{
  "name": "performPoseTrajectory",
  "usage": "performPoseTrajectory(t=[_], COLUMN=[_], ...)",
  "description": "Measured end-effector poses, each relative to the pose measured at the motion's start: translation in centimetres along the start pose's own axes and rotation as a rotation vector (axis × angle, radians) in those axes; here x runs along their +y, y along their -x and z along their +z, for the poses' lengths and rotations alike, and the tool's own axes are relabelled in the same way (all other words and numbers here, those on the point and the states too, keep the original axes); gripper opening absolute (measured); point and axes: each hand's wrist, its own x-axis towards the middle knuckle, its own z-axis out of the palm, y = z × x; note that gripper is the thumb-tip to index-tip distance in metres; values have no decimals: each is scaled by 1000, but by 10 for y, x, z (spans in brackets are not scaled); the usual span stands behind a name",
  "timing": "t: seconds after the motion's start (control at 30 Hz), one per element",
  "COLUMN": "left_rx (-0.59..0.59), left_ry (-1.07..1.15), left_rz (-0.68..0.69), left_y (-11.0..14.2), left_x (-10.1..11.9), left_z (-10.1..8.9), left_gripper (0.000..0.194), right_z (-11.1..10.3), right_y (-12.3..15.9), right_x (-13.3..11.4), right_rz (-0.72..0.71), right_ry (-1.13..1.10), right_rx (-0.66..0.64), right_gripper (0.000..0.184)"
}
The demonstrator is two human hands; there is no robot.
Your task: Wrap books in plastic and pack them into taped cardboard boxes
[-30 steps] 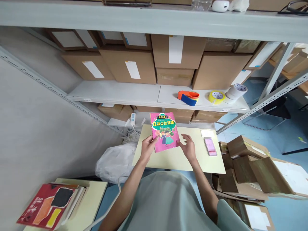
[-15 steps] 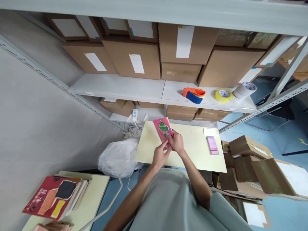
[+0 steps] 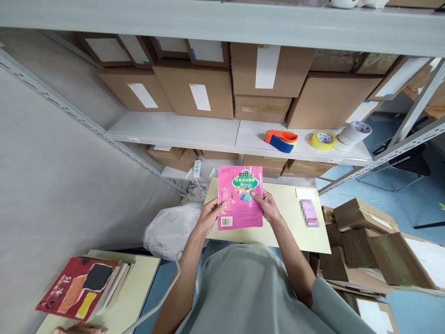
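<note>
A pink book (image 3: 241,211) with a green emblem and a barcode faces me, held up over the pale yellow table (image 3: 288,227). My left hand (image 3: 209,215) grips its left edge, thumb lying on the cover near the barcode. On the opposite edge my right hand (image 3: 267,205) is closed, its thumb reaching the picture below the emblem. The fingers behind the book are hidden. To the right on the table lie a blurred pink item (image 3: 309,213) and a white slip (image 3: 305,193).
Cardboard boxes (image 3: 194,93) fill the shelf ahead. An orange and blue band (image 3: 281,140), yellow tape (image 3: 322,140) and white tape rolls (image 3: 354,134) sit on its edge. A white plastic bag (image 3: 170,229) and stacked books (image 3: 76,287) are at left; open cartons (image 3: 365,246) stand at right.
The pink book has turned from a tilted, angled position to face me squarely. My hands have moved apart from its lower corner to its two side edges.
</note>
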Motion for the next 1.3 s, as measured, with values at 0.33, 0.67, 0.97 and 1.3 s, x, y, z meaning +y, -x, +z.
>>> performPoseTrajectory(t=[0.33, 0.67, 0.97, 1.3], left_rx=[15, 164, 366, 190], left_ry=[-91, -773, -284, -98], left_rz=[62, 160, 155, 148], left_y=[-13, -25, -44, -35], left_x=[1, -49, -59, -4], left_z=[7, 49, 4, -20], left_gripper=[67, 21, 72, 69], right_z=[-14, 15, -18, -4], right_y=[-14, -14, -12, -14], right_x=[5, 51, 22, 0], right_rz=[-117, -117, -76, -61], right_ry=[141, 341, 234, 83], right_rx=[92, -10, -6, -98], right_gripper=[64, 62, 54, 60])
